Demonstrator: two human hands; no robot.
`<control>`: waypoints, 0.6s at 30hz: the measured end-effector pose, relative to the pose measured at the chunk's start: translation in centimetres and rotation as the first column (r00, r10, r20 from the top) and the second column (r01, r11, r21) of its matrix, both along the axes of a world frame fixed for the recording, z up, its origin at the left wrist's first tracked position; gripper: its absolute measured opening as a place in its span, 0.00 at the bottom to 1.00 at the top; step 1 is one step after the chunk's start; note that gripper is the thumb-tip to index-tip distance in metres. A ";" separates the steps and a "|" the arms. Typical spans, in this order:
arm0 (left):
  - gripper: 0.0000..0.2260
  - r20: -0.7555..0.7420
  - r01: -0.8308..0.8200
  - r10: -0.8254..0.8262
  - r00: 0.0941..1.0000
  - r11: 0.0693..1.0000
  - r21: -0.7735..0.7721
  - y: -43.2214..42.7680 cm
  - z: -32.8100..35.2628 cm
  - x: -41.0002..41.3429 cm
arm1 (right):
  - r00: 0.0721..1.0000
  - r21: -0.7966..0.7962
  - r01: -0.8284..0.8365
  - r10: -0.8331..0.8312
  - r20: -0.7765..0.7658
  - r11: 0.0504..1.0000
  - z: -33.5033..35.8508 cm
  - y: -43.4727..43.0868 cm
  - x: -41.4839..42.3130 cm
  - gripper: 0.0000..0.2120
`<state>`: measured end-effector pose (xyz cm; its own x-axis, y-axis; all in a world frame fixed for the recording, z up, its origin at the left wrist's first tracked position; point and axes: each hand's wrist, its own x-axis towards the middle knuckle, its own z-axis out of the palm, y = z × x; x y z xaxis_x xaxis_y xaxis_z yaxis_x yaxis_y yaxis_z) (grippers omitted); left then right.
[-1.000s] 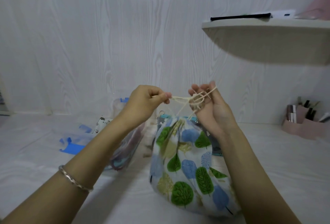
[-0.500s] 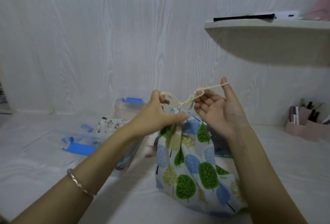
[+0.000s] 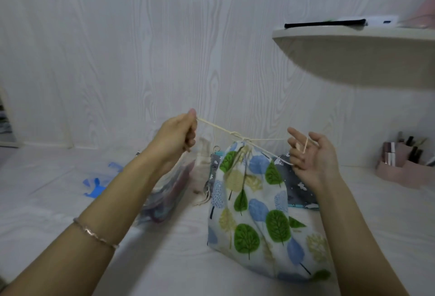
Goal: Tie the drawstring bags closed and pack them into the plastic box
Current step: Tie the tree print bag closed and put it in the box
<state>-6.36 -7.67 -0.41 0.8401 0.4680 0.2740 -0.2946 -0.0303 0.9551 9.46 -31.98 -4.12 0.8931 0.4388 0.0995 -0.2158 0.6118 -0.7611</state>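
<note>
A drawstring bag (image 3: 256, 208) printed with green, blue and yellow trees stands upright on the white surface in the middle, its mouth gathered. A cream drawstring (image 3: 221, 128) runs taut from a knot just above the mouth out to both sides. My left hand (image 3: 179, 135) pinches the left end, up and left of the bag. My right hand (image 3: 313, 154) has its palm up and fingers spread, with the right end looped around its fingers. The clear plastic box (image 3: 164, 192) lies behind my left forearm, largely hidden.
A grey patterned bag (image 3: 296, 187) lies behind the tree bag. Blue lid clips (image 3: 95, 183) show at the left. A pink organiser (image 3: 404, 166) with small items stands at the right, under a wall shelf (image 3: 353, 43). A wood-grain wall closes the back.
My hands have drawn apart, the left going up and left, the right going right and down. The cord has pulled straight and a knot has drawn down to the bag's mouth.
</note>
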 end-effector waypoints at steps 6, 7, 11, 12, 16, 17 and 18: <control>0.19 0.343 0.364 -0.146 0.928 0.551 -0.751 1.7 0.1 0.1 | 0.984 -0.119 0.157 -0.166 -0.071 0.980 -2.7 -0.2 1.8 0.08; 0.20 0.283 0.302 -0.132 0.950 0.614 -0.729 1.8 0.1 0.1 | 0.976 -0.106 0.184 -0.194 -0.094 0.977 -2.8 -0.3 1.8 0.10; 0.18 -0.016 -0.105 0.106 0.994 0.992 0.071 1.3 -0.9 -0.1 | 0.920 -0.163 0.386 -0.392 -0.001 0.908 -3.1 0.2 1.9 0.15; 0.17 -0.011 -0.138 0.149 0.989 0.936 0.323 0.9 -1.0 -0.1 | 0.892 -0.239 0.452 -0.433 0.128 0.860 -3.1 0.4 1.7 0.12; 0.14 0.029 -0.090 0.108 0.994 0.613 0.785 -1.2 -0.6 -0.4 | 0.711 -0.672 0.621 0.073 0.700 0.404 -2.9 1.0 0.2 0.26; 0.13 0.039 -0.078 0.079 0.996 0.603 0.794 -1.6 -0.2 -0.5 | 0.707 -0.744 0.588 0.246 0.663 0.317 -2.6 1.2 -0.4 0.33; 0.13 0.050 -0.072 0.053 0.997 0.617 0.783 -2.0 0.2 -0.6 | 0.718 -0.811 0.523 0.377 0.586 0.264 -2.2 1.4 -1.1 0.37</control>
<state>-6.98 -9.65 -0.22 0.8068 0.1185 0.5788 -0.2816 -0.7841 0.5531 8.37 -30.57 -6.33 0.8245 0.5408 0.1665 0.5152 -0.5959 -0.6160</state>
